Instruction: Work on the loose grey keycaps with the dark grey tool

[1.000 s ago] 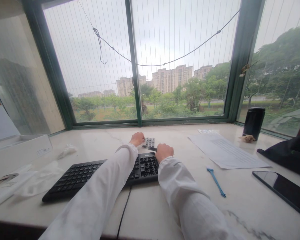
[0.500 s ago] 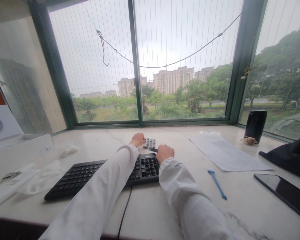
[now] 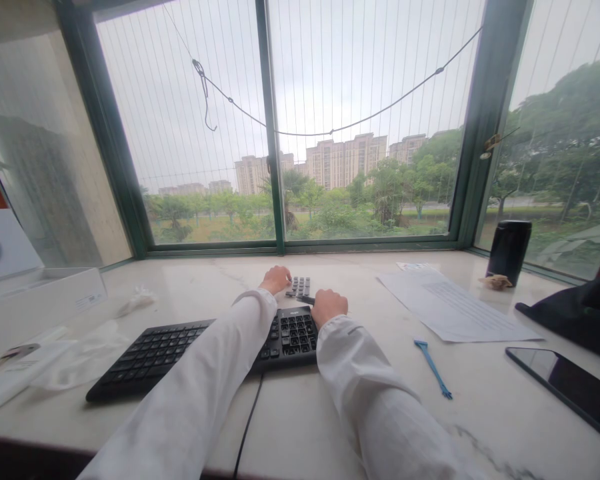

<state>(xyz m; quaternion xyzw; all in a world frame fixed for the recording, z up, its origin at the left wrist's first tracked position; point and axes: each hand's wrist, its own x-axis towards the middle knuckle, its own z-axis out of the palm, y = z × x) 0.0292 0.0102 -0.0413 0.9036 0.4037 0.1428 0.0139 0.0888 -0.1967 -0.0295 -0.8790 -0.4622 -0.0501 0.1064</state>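
Observation:
A black keyboard (image 3: 180,350) lies on the marble sill in front of me. Behind its number pad sit several loose black keycaps (image 3: 300,287) in a small cluster. My left hand (image 3: 276,279) rests at the left edge of that cluster, fingers curled down onto it. Just right of the keycaps, my right hand (image 3: 329,305) is closed around a thin dark tool whose tip points left toward them. Both arms are in white sleeves. What my left fingers pinch is hidden.
A blue plastic puller (image 3: 433,368) lies right of the keyboard. Printed paper sheets (image 3: 455,308), a black cup (image 3: 508,252), a dark phone (image 3: 570,388) and a black cloth (image 3: 580,310) fill the right. White box (image 3: 35,310) and plastic wrap (image 3: 75,360) sit left.
Both hands stay at the keycaps with hardly any movement. The view has shifted slightly.

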